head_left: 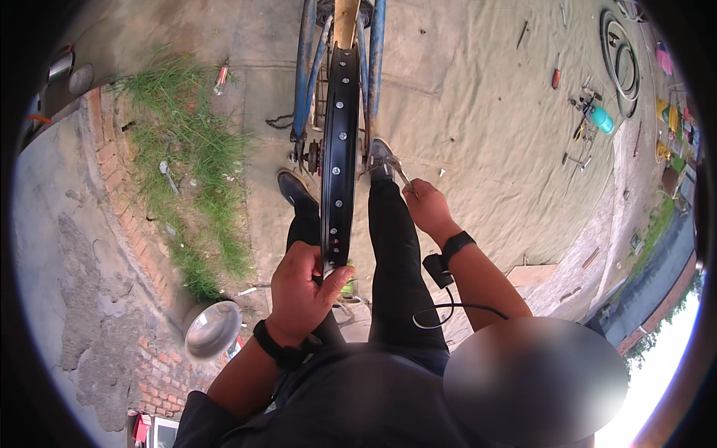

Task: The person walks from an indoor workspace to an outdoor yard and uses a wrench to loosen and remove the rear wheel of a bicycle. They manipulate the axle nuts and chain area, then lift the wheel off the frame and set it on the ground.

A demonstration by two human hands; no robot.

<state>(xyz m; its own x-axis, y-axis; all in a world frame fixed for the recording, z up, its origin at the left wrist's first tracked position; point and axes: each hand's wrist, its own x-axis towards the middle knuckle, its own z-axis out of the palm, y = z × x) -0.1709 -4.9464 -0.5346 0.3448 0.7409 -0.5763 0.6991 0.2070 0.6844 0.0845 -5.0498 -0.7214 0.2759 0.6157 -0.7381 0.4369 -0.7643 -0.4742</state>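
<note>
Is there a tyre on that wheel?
No, the black rim in the left hand is bare, with its silver spoke ends showing.

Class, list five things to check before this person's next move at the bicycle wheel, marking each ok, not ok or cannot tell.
1. Left hand has a grip on the rim: ok, it holds the near end.
2. Right hand holds the tool: ok.
3. Tool's far end properly seated: cannot tell, too small to make out.
4. Rim between the blue tubes of the frame: ok.
5. Loose tools picked up: not ok, a screwdriver lies on the ground.
</note>
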